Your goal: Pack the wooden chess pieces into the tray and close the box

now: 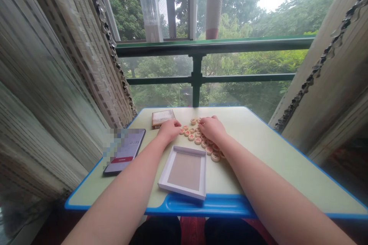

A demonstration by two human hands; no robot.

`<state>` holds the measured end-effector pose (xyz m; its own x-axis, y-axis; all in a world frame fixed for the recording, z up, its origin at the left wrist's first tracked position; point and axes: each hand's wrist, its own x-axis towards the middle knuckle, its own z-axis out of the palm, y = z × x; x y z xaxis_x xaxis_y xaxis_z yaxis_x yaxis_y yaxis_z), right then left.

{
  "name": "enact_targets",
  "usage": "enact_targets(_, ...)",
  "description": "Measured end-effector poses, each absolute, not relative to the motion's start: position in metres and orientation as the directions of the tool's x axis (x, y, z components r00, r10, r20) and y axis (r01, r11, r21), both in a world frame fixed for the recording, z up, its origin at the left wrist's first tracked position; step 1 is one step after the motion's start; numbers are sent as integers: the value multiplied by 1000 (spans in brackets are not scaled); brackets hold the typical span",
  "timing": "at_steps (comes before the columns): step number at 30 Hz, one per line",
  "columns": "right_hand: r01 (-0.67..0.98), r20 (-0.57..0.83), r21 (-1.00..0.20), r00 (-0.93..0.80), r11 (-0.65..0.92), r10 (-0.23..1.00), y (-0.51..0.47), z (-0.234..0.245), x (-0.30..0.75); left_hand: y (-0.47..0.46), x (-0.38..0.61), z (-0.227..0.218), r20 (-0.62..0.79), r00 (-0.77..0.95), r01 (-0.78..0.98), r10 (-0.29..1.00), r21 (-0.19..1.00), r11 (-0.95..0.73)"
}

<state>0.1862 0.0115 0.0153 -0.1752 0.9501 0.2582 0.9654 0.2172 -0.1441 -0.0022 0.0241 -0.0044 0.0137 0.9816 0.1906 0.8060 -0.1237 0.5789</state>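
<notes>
Several round wooden game pieces [192, 134] with red marks lie scattered on a pale table [258, 141] with a blue rim. My left hand [169, 129] rests at the left edge of the pile, fingers curled down onto the pieces. Over the right part of the pile lies my right hand [212, 128], palm down, fingers bent and covering several pieces. What either hand grips, if anything, is hidden. An open white shallow box [185, 171] with a grey bottom lies near the table's front edge, between my forearms.
A brown box lid [162, 118] lies at the far left of the table. A phone [125, 151] with a lit screen rests at the left edge. Behind the table are a green window railing [198, 80] and curtains [71, 65] on both sides.
</notes>
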Motion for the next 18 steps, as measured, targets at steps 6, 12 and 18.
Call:
enact_targets(6,946,205,-322,24,44,978,18,18,197,23,-1,-2,192,32,804,981,578,-140)
enact_targets(12,927,114,-364,140,-90,984,22,22,212,19,3,1,182,52,748,982,645,-159)
enact_targets(18,937,148,-339,140,-83,979,21,21,214,20,2,0,183,57,735,981,657,-165)
